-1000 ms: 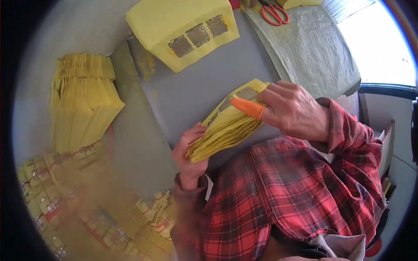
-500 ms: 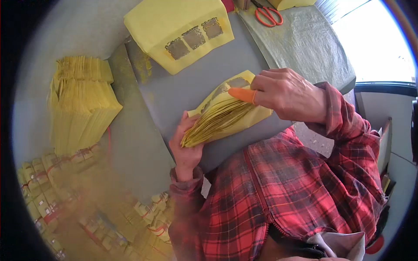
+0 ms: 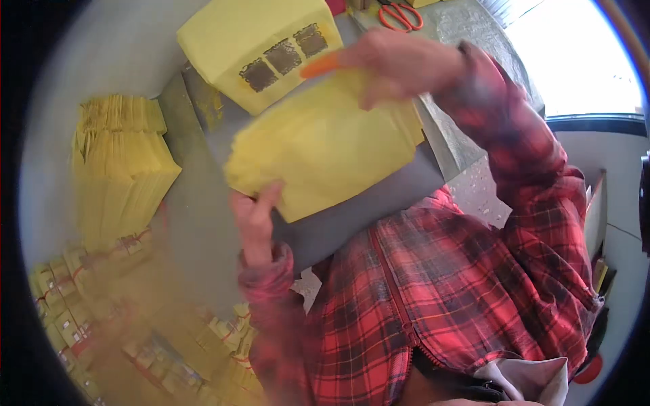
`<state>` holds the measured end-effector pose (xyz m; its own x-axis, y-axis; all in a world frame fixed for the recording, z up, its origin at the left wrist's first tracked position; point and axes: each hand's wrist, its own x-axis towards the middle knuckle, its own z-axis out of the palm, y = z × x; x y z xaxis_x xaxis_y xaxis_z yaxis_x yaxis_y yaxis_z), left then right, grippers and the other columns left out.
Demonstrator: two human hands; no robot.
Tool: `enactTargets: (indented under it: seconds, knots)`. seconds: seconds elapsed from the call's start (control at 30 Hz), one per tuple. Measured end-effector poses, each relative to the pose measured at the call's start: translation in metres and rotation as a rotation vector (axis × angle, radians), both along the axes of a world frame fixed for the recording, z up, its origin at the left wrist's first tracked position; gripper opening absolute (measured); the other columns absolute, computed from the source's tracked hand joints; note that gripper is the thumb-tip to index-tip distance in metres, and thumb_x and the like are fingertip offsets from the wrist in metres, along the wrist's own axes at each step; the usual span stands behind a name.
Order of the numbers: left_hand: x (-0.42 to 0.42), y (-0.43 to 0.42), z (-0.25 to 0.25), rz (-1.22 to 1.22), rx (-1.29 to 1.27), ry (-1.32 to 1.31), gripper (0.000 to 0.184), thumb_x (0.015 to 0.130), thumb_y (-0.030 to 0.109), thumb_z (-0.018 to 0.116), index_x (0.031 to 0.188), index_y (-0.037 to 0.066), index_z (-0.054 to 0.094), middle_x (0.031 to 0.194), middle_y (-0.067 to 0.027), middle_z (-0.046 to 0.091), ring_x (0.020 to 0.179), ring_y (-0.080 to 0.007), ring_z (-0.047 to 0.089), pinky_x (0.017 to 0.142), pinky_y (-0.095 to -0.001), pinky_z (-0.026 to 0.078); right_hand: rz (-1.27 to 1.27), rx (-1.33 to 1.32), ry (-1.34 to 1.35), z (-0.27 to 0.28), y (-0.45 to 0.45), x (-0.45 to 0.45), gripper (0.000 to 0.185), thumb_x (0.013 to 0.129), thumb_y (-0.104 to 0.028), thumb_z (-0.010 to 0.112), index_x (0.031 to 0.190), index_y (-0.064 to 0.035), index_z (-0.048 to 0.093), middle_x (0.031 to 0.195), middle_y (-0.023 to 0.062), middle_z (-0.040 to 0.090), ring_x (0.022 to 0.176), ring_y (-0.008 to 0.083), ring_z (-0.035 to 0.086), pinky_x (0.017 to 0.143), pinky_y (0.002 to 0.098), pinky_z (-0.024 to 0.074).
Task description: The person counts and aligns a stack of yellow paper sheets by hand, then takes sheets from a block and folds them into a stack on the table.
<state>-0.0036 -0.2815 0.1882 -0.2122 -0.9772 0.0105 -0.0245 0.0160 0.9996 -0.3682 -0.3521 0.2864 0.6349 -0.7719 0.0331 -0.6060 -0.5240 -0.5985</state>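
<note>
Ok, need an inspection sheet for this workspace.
Surface: grey board, yellow marks at its left side.
Job's things: yellow sheets at the hands; patterned yellow stack beyond, three dark panels on it.
Clutter: scissors with red handles at the far edge; tall paper pile at left; bundles with red bands, lower left, partly hazy.
Hands: left holds the sheets' near-left edge; right blurred at the far edge, orange finger cover, grip unclear.
Cables: nothing seen.
Surroundings: bright opening at upper right.

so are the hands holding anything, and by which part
Yellow paper stack: left hand grips its left end, thumb on top; right hand blurred at far edge, grip unclear.
</note>
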Motion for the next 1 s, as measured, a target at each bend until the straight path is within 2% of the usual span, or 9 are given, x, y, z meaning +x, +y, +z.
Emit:
enactTargets:
  seconds: [0.07,0.23,0.3,0.33,0.57,0.6,0.67,0.9,1.0]
  knots:
    - [0.005,-0.009,0.010,-0.004,0.303,0.193,0.035,0.098,0.007,0.068,0.132,-0.004,0.066,0.122,-0.0123,0.075,0.103,-0.0204,0.071,0.092,-0.0338,0.055,-0.006,0.123,-0.187,-0.007,-0.024,0.003,0.079,0.071,-0.003,0.078,0.148,-0.0074,0.062,0.102,0.0077,0.076,0.072,0.0184,0.061,0.066,0.0282,0.0505]
    - [0.002,0.013,0.040,0.136,0.742,0.305,0.035,0.107,0.018,0.059,0.133,-0.006,0.066,0.117,-0.0129,0.076,0.099,-0.0175,0.070,0.093,-0.0301,0.055,-0.005,0.663,-0.169,-0.021,-0.042,0.007,0.067,0.083,-0.010,0.077,0.147,-0.0017,0.059,0.110,0.0037,0.076,0.083,0.0197,0.065,0.078,0.0321,0.0561]
    - [-0.003,0.047,0.043,0.081,0.620,0.261,0.041,0.111,0.025,0.053,0.135,-0.006,0.064,0.119,-0.0145,0.075,0.102,-0.0187,0.070,0.097,-0.0288,0.054,-0.027,0.727,-0.210,-0.035,-0.031,0.009,0.065,0.086,-0.012,0.076,0.147,-0.0012,0.059,0.109,0.0053,0.076,0.083,0.0195,0.065,0.077,0.0314,0.0556]
    - [-0.005,0.066,0.039,0.099,0.417,0.068,0.033,0.108,0.022,0.057,0.130,0.000,0.067,0.117,-0.0130,0.074,0.094,-0.0179,0.069,0.081,-0.0343,0.057,-0.046,0.790,-0.247,-0.042,-0.021,0.010,0.063,0.088,-0.013,0.075,0.148,-0.0008,0.058,0.109,0.0069,0.076,0.083,0.0193,0.066,0.077,0.0306,0.0551]
    - [-0.013,0.120,0.085,-0.045,0.658,-0.184,0.043,0.111,0.026,0.043,0.145,0.003,0.059,0.131,-0.0146,0.069,0.106,-0.0228,0.069,0.089,-0.0320,0.058,-0.056,0.722,-0.293,-0.049,0.076,0.001,0.043,0.106,-0.029,0.061,0.139,-0.0013,0.067,0.123,0.0136,0.074,0.093,0.0156,0.068,0.085,0.0306,0.0556]
    - [-0.013,0.118,0.070,-0.011,0.699,0.013,0.040,0.108,0.020,0.051,0.142,0.001,0.060,0.125,-0.0139,0.070,0.106,-0.0213,0.069,0.091,-0.0347,0.057,-0.065,0.735,-0.289,-0.053,0.083,-0.006,0.043,0.106,-0.029,0.061,0.139,-0.0013,0.067,0.123,0.0136,0.074,0.093,0.0156,0.068,0.085,0.0306,0.0556]
    - [-0.010,0.112,0.034,0.020,0.745,0.205,0.038,0.105,0.015,0.058,0.140,-0.001,0.061,0.119,-0.0131,0.071,0.105,-0.0197,0.068,0.094,-0.0374,0.056,-0.207,0.822,-0.550,-0.068,0.098,-0.016,0.049,0.110,-0.038,0.053,0.140,-0.0013,0.067,0.126,0.0151,0.073,0.095,0.0166,0.068,0.087,0.0316,0.0556]
    - [0.029,0.087,-0.037,0.199,0.133,-0.299,0.042,0.106,0.027,0.056,0.138,0.001,0.064,0.119,-0.0096,0.066,0.106,-0.0220,0.064,0.098,-0.0402,0.053,-0.623,0.880,-1.286,-0.086,0.128,0.009,0.071,0.115,-0.056,0.030,0.143,0.0002,0.064,0.128,0.0189,0.072,0.095,0.0180,0.068,0.086,0.0316,0.0553]
    - [0.009,0.097,-0.019,0.228,0.130,-0.183,0.050,0.107,0.036,0.048,0.143,0.002,0.058,0.126,-0.0123,0.064,0.112,-0.0239,0.063,0.102,-0.0412,0.051,-0.571,0.741,-1.199,-0.067,0.121,0.019,0.072,0.115,-0.055,0.028,0.144,0.0015,0.063,0.125,0.0188,0.072,0.095,0.0185,0.068,0.085,0.0307,0.0553]
